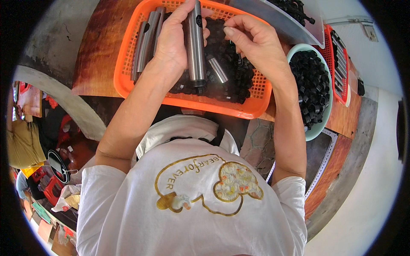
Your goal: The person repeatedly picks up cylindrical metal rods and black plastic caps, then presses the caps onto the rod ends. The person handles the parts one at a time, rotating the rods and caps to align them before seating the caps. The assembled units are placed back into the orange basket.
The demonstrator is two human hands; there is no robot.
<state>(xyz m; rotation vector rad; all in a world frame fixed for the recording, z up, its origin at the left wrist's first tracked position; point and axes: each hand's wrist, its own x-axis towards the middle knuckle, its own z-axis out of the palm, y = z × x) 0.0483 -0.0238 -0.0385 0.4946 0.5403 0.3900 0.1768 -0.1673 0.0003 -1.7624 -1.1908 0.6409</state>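
My left hand (171, 45) is wrapped round a shiny metal tube (197, 55), which stands nearly upright in the view with a black fitting at its lower end. To its right, my right hand (262, 47) is closed, thumb against bent fingers; what it holds, if anything, I cannot make out. Both hands are over an orange plastic basket (205, 108). Many small black plastic parts (239, 83) fill its middle and right. Among them lies a short metal tube (218, 70). Several longer metal tubes (147, 42) lean along the basket's left side, partly behind my left hand.
On the wooden table (96, 51), a pale green bowl (318, 133) of black rings (309, 85) stands right of the basket. Beyond it is a red basket (329, 49) with metal tubes. A clear plastic bin (294, 26) with black parts sits at the back right.
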